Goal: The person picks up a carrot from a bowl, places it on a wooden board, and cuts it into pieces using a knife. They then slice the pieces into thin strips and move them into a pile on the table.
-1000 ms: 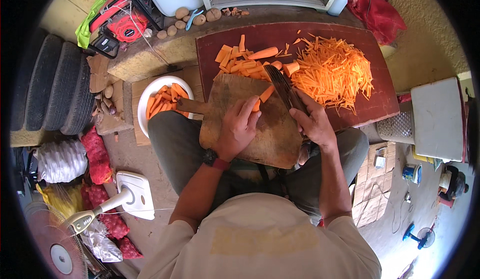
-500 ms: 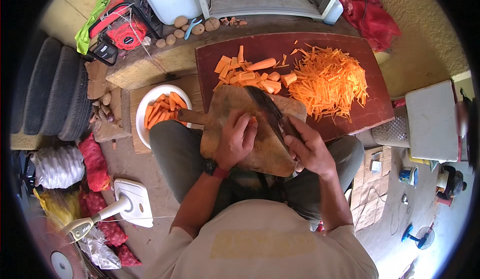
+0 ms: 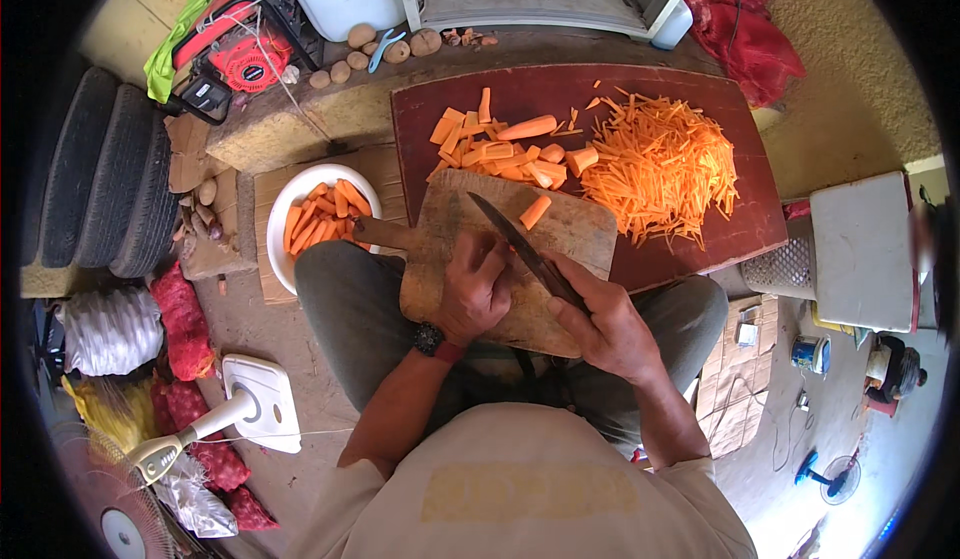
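Right hand (image 3: 603,317) fingers wrapped knife (image 3: 522,246) handle, blade angled past left hand (image 3: 474,289) fingers, curled on wooden cutting board (image 3: 560,234); carrot piece (image 3: 535,211) lay beyond fingertips.

knife (image 3: 520,249) drawn back toward body; carrot piece (image 3: 535,211) now lies free on board (image 3: 580,234)

knife handle (image 3: 572,300) hidden in right hand (image 3: 607,324)
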Demonstrator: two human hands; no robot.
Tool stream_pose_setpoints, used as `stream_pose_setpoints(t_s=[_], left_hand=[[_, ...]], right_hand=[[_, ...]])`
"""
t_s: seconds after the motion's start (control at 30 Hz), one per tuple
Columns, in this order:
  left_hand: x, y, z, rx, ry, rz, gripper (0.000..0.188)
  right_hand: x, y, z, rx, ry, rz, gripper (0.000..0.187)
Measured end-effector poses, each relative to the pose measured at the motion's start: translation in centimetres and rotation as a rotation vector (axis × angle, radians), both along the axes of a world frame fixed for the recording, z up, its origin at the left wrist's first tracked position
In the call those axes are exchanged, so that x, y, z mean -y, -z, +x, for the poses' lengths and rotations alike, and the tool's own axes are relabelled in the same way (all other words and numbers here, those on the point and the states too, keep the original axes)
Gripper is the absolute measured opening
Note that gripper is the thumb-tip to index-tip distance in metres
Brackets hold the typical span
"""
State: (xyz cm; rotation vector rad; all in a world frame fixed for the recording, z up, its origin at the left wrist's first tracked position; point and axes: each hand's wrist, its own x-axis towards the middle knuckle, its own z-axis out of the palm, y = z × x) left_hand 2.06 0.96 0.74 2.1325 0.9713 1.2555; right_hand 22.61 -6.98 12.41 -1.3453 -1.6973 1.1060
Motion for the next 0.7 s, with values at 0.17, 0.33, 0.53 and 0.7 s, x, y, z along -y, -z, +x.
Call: stream_pose_setpoints(t_s=[0.17, 0.33, 0.53, 0.7], left_hand=[[0.2, 0.0, -0.2, -0.017, -0.016, -0.033, 0.038], [-0.1, -0.4, -0.4, -0.043, 0.010, 0.065, 0.044], [-0.3, -0.1, -0.4, 0.006, 0.016, 0.069, 0.043], [-0.4, -0.1, -0.1, 0.048, 0.014, 0.059, 0.037]], right_hand=[[-0.1, 0.1, -0.1, 0.048, -0.001, 0.021, 0.061], [-0.1, 0.9, -0.1, 0.116, -0.006, 0.081, 0.062], [0.8, 2.2, 0.2, 0.320, -0.001, -0.027, 0.052], [0.9, 2.5, 0.5, 0.340, 0.010, 0.002, 0.050]])
